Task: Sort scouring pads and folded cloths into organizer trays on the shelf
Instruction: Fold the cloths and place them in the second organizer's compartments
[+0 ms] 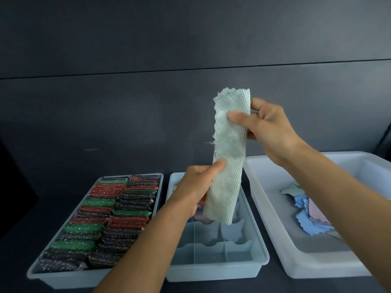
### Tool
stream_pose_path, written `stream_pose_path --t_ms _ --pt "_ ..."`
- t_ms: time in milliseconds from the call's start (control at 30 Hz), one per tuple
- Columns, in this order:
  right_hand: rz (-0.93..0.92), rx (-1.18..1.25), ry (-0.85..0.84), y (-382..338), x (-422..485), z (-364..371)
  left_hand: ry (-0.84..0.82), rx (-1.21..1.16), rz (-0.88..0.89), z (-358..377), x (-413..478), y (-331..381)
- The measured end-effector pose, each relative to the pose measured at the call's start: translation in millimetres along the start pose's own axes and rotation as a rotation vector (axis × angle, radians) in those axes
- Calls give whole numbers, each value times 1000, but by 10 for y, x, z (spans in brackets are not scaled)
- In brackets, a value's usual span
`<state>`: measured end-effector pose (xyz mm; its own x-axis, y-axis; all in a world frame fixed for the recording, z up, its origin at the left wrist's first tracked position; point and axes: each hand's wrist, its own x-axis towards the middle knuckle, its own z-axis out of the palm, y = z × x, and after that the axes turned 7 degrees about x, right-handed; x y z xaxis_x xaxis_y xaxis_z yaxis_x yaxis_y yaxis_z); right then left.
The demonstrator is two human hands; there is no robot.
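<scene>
While both thumbs press its front, left hand (195,182) and right hand (266,123) pinch the cloth (229,149).

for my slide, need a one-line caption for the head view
Both hands, left hand and right hand, hold a pale green cloth above the divided tray.

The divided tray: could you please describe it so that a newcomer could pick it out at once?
Three pale trays sit in a row on the dark shelf. The divided tray is the middle one, below the green cloth held in both hands. Unlike the left tray, packed with scouring pads, and the open right bin, it has wavy inner partitions.
</scene>
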<state>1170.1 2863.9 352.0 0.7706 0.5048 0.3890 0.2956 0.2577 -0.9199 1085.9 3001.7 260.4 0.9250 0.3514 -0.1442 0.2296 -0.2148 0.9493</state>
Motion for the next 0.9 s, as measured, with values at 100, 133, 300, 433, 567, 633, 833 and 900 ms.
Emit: stream_pose_path --t_ms 100,133,300,433,567,633,833,900 --pt "-135 -34 -133 33 -168 23 -15 -139 -82 -87 48 5" --pt "-169 -112 -181 89 -243 29 -38 -213 -100 -111 54 12" --pt "-252 -557 -254 519 -569 79 -96 -525 -196 -181 54 69" --pt "-348 -632 -137 658 -604 132 -130 -534 -190 -165 31 57" --pt "-411 -650 -114 610 -573 179 -150 -543 -185 -142 -15 49" --pt "-495 -746 -210 639 -609 168 -196 -556 -205 -164 -27 55" --pt "-662 -1036 -507 759 -601 -22 -41 -529 -127 -264 49 16" --pt "-767 -1181 -515 797 -538 -16 -76 -528 -119 -273 46 5"
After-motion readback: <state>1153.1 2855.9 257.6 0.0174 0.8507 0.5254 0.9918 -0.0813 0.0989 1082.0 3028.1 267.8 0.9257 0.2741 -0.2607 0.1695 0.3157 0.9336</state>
